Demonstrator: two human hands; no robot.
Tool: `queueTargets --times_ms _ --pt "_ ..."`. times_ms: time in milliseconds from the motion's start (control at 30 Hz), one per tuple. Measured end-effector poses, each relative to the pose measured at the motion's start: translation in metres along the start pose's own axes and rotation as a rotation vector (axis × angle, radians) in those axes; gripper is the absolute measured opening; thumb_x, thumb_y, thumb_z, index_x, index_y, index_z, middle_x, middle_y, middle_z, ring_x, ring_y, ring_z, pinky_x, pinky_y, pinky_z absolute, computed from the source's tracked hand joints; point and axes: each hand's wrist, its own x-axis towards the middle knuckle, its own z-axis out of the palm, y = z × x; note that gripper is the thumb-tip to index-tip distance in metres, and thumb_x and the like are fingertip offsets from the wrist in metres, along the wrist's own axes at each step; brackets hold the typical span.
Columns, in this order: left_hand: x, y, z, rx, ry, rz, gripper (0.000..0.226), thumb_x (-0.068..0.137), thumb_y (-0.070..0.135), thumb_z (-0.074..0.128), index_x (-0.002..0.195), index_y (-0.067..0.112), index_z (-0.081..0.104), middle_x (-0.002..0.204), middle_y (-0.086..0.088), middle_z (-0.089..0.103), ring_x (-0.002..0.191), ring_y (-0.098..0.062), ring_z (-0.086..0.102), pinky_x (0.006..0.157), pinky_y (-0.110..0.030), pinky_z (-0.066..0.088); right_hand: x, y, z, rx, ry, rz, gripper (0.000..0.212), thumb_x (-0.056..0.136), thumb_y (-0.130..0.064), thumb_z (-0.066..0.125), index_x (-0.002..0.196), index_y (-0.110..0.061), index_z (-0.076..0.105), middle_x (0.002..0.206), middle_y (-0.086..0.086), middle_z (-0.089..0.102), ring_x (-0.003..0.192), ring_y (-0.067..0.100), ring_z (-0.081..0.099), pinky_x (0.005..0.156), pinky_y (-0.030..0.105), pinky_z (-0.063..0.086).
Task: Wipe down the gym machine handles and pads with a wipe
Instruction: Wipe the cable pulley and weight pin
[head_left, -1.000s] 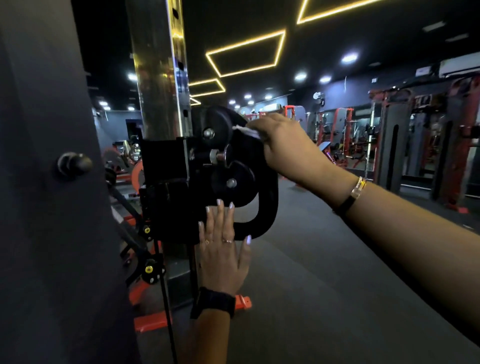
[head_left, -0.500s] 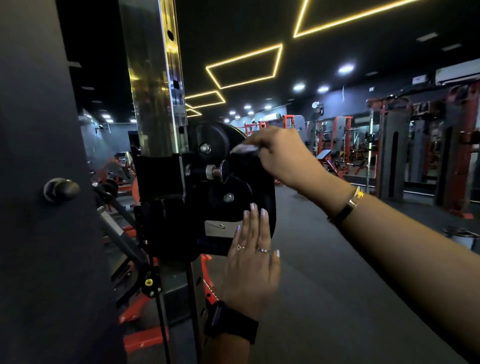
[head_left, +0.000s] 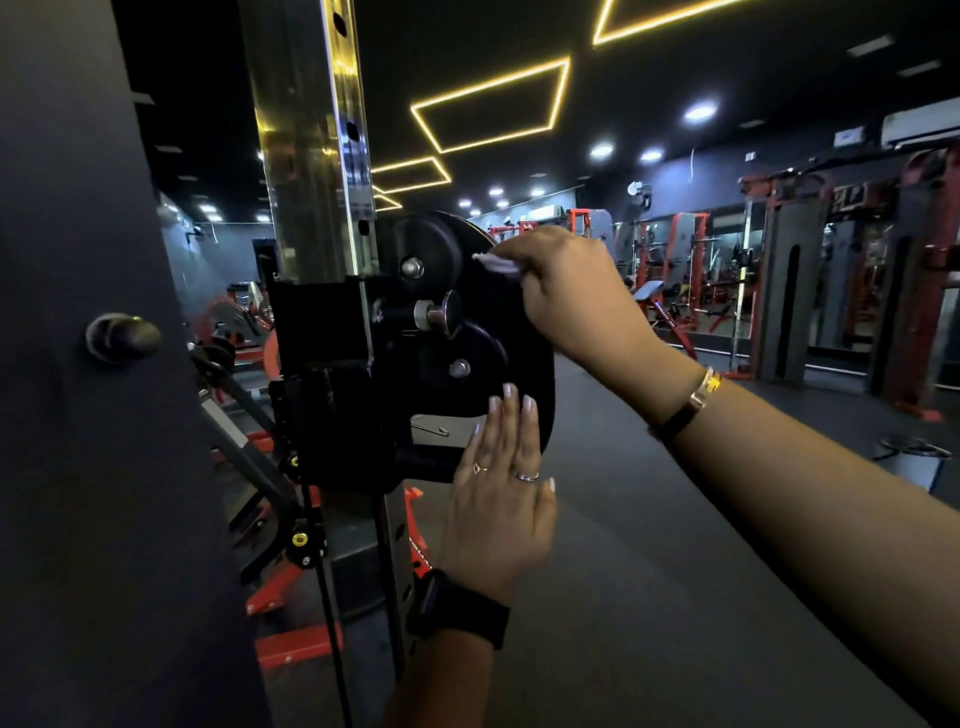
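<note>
The step in hand looks like the wiping of the cable station's adjustable head, not yet a pad. The black pulley carriage sits on the chrome upright, with its pin knob near the centre.

Taking that knob as the dial's middle, the right hand comes in at about 2 o'clock. Its fingers are curled together and clamped on the wipe, a small white wad that sticks out toward the carriage's upper rim at about 1 o'clock. Whether the wad actually presses on the rim cannot be told.

The left hand lies at about 5 o'clock. Its fingers are straight and close together, flat against the lower part of the carriage beside the grab handle, and it grips nothing. It appears to brace the head against swivelling.

By this reading the top edge is being covered, and the handle loop down the 3 to 5 o'clock side looks like the part left to do. The next move probably calls for dragging the wipe down around that loop with firm contact, and for shifting the bracing palm so it does not cover the surface to be cleaned.
</note>
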Motion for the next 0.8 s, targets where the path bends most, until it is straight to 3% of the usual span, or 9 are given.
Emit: queueTargets --times_ms 67,167,267,300,367,467,567,633,800 --pt "-0.006 -0.007 0.001 0.004 0.015 0.047 0.085 0.088 0.03 0.044 0.155 0.016 -0.007 0.163 0.002 -0.012 0.15 -0.015 0.001 0.121 -0.03 0.005 -0.008 0.003 -0.004 0.068 0.053 0.084 0.049 0.078 -0.009 0.032 0.108 -0.006 0.07 0.092 0.013 0.068 0.081 0.032 0.06 0.072 0.034 0.047" --pt "-0.015 -0.018 0.006 0.023 0.046 0.067 0.081 0.091 0.035 0.044 0.156 0.018 -0.002 0.163 0.005 -0.004 0.15 -0.013 0.008 0.121 -0.033 0.01 -0.022 0.005 -0.017 0.166 0.105 0.217 0.043 0.086 -0.009 0.04 0.121 -0.007 0.065 0.111 0.018 0.069 0.093 0.024 0.064 0.071 0.013 0.039" --pt "-0.02 -0.025 0.008 -0.013 0.063 0.059 0.066 0.099 0.043 0.03 0.156 0.022 0.004 0.163 0.004 0.007 0.149 -0.016 0.016 0.12 -0.035 0.011 -0.022 -0.002 -0.029 0.195 0.211 0.208 0.046 0.087 0.006 0.044 0.128 -0.009 0.06 0.129 0.011 0.06 0.106 0.006 0.057 0.09 0.006 0.035" --pt "-0.021 -0.027 0.008 -0.032 0.076 0.026 0.061 0.101 0.044 0.022 0.156 0.022 0.008 0.163 0.002 0.013 0.149 -0.017 0.017 0.12 -0.036 0.01 -0.019 -0.007 -0.03 0.148 0.289 0.112 0.045 0.087 0.006 0.045 0.127 -0.007 0.06 0.131 0.012 0.058 0.116 0.012 0.055 0.1 0.011 0.034" --pt "-0.024 -0.032 0.007 -0.052 0.12 -0.135 0.06 0.102 0.047 0.012 0.154 0.017 0.015 0.16 -0.002 0.02 0.149 -0.017 0.014 0.121 -0.039 0.006 -0.017 -0.012 -0.023 -0.015 0.374 -0.132 0.037 0.092 0.003 0.048 0.127 -0.001 0.059 0.133 0.017 0.056 0.128 0.03 0.049 0.111 0.032 0.034" --pt "-0.029 -0.045 0.003 -0.009 0.164 -0.38 0.06 0.103 0.046 0.008 0.153 0.014 0.013 0.16 -0.004 0.019 0.149 -0.009 0.004 0.12 -0.038 -0.001 -0.028 0.003 0.002 -0.291 0.261 -0.411 0.033 0.099 -0.002 0.043 0.129 0.007 0.054 0.135 0.023 0.052 0.13 0.04 0.043 0.109 0.05 0.035" --pt "-0.032 -0.048 0.005 0.012 0.123 -0.389 0.06 0.103 0.046 0.008 0.154 0.014 0.012 0.16 -0.002 0.018 0.15 -0.009 0.0 0.12 -0.04 -0.005 -0.059 0.024 0.019 -0.374 0.072 -0.389 0.04 0.104 -0.005 0.024 0.138 0.006 0.043 0.146 0.021 0.04 0.138 0.036 0.033 0.114 0.046 0.029" --pt "-0.032 -0.047 0.007 0.02 0.119 -0.376 0.061 0.103 0.048 0.012 0.153 0.014 0.016 0.161 -0.001 0.015 0.15 -0.012 0.001 0.12 -0.042 -0.006 -0.086 0.029 0.026 -0.334 0.064 -0.332 0.043 0.105 -0.005 0.018 0.139 0.007 0.041 0.147 0.021 0.037 0.14 0.033 0.03 0.116 0.044 0.025" --pt "-0.034 -0.056 0.013 0.1 0.118 -0.334 0.08 0.086 0.047 0.044 0.154 0.017 0.014 0.162 0.002 0.01 0.15 -0.015 -0.003 0.12 -0.041 -0.011 -0.151 0.011 0.064 -0.314 0.053 -0.338 0.038 0.1 -0.002 0.031 0.128 0.008 0.055 0.137 0.022 0.05 0.134 0.033 0.038 0.115 0.046 0.026"
